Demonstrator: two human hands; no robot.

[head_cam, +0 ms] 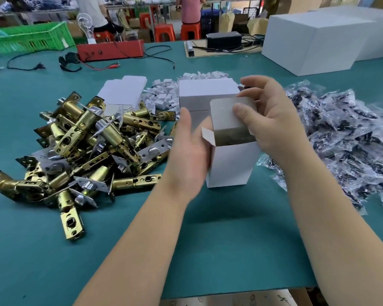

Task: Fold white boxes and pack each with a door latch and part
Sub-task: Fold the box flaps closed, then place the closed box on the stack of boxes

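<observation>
Nearest the camera, two bare forearms reach forward over the teal surface (53, 250), meeting at a small white box (230, 164) that stands upright between the hands, its base on or just above the surface. The left hand (189, 149) lies against the box's left wall, palm inward, fingers wrapped behind it and thumb pointing up along the near left edge. The right hand (272, 120) is at the top right of the box: its thumb presses on the inner face of the raised lid flap (223, 115), and its fingers curl behind that flap, pinching it. The box's mouth is open; a small side flap (208, 135) sticks out on the left, and something dim lies inside, too dark to make out.

To the left of the hands, a heap of brass door latches (86, 146) with silvery face plates spreads over the surface, well apart from the box. To the right, a heap of clear plastic bags holding dark parts (345, 138) lies just beside the right forearm.

Behind the held box stands another closed white box (206, 93), with flat unfolded box blanks (122, 91) to its left and a pile of small white folded card pieces (164, 93) around them.

Farther off are a large white carton (314, 43) at the right, a red device (111, 50) with cables, and a green crate (29, 36) at the far left.
</observation>
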